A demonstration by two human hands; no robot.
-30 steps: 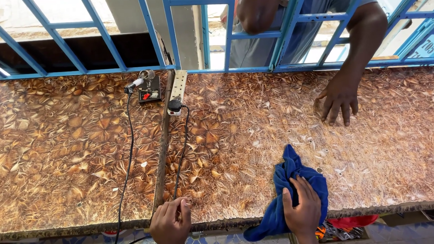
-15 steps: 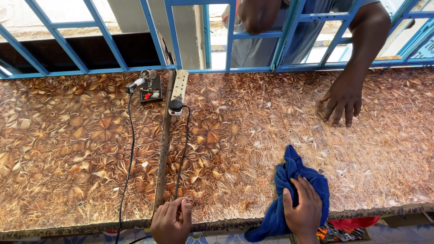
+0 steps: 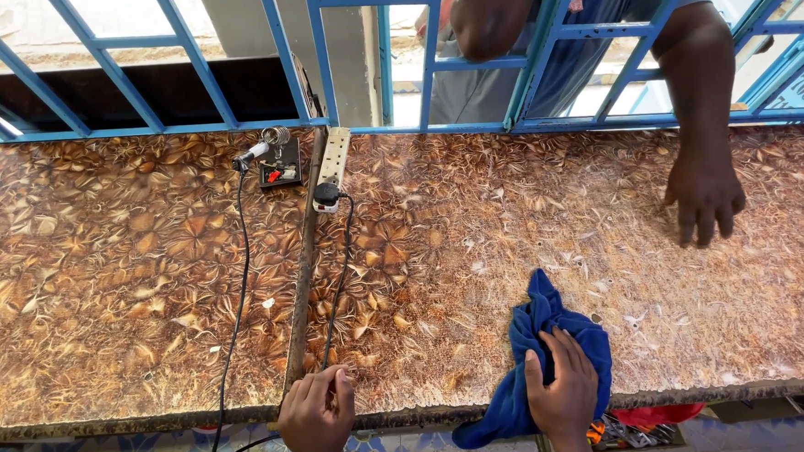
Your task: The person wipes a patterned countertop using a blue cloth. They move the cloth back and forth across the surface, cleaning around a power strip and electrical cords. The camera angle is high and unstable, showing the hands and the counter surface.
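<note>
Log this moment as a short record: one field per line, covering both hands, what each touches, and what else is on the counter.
surface: patterned brown counter below blue bars
left hand: at the near edge, fingers by a black cable
right hand: pressed flat on a blue cloth, which hangs over the edge
power strip: white, at the far side, with a black plug in it
soldering iron stand: beside the strip, second cable running to the near edge
other person's hand: reaching through the bars, resting on the counter
</note>
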